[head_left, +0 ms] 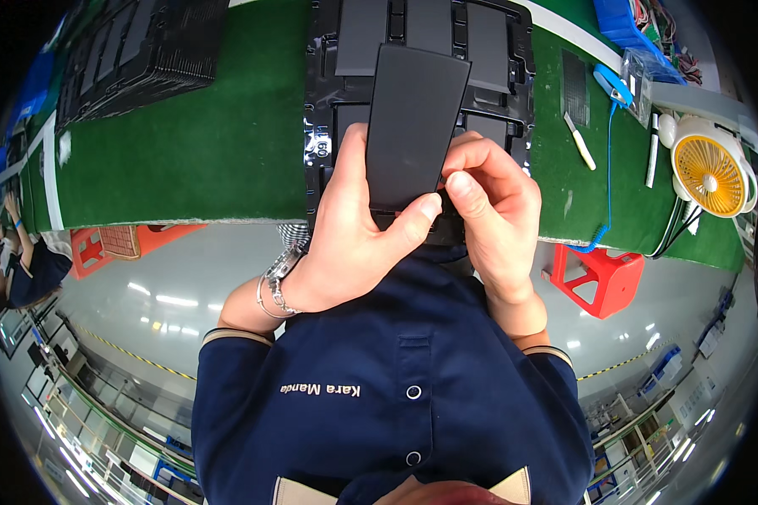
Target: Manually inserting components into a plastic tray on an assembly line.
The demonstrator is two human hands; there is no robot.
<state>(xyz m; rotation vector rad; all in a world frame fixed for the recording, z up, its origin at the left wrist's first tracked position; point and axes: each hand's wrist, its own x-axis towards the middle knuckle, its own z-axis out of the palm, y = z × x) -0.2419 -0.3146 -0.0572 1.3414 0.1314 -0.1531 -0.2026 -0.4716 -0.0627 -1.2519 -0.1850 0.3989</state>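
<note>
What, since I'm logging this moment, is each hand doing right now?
Left hand: closed, holding the black panel.
Right hand: curled at the panel's right edge; whether its grip holds anything cannot be told.

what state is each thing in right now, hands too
Black moulded plastic tray: loaded with dark rectangular pieces
Black flat rectangular panel: held over the tray
Left hand: closed on the panel
Right hand: bent at the panel's edge, grip unclear
Black plastic trays at left: stacked
Slim white-handled tool: lying on the green tabletop
White fan with round yellow grille: on or off, cannot tell
</note>
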